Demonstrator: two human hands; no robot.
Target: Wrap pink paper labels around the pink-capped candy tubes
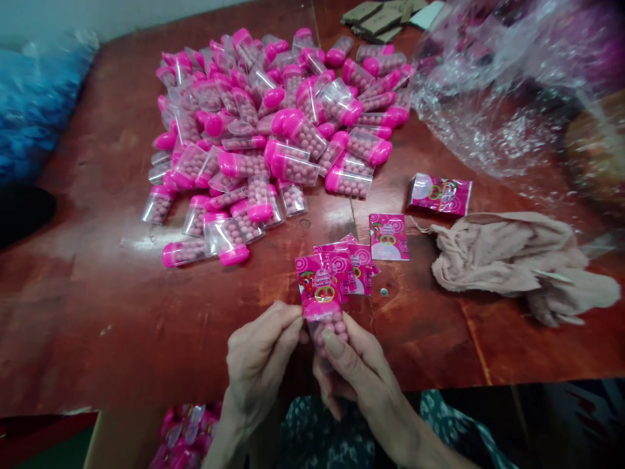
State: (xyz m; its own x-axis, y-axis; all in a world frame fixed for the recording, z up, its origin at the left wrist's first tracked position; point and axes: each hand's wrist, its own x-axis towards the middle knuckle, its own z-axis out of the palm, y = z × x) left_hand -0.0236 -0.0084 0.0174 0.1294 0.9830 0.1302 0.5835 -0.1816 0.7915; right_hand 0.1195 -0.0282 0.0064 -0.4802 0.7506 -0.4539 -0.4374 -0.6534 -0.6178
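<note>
My right hand (361, 371) is wrapped round a small clear candy container (328, 335) with a pink cap, full of pink candy balls, its thumb across the front. My left hand (268, 345) is closed in a pinch at the left side of the cap; what its fingertips grip is hidden. Just beyond the cap, several pink printed labels (319, 277) overlap on the table, and I cannot tell whether the front one touches the container. A single label (389, 237) lies a little farther right.
A heap of pink-capped candy containers (293, 137) covers the far middle of the red-brown table (97, 312). On the right are a banded label stack (440, 194), a crumpled beige cloth (508, 254) and clear plastic (493, 111). Blue bagged items (39, 104) stand left; pink packs (188, 433) sit below the edge.
</note>
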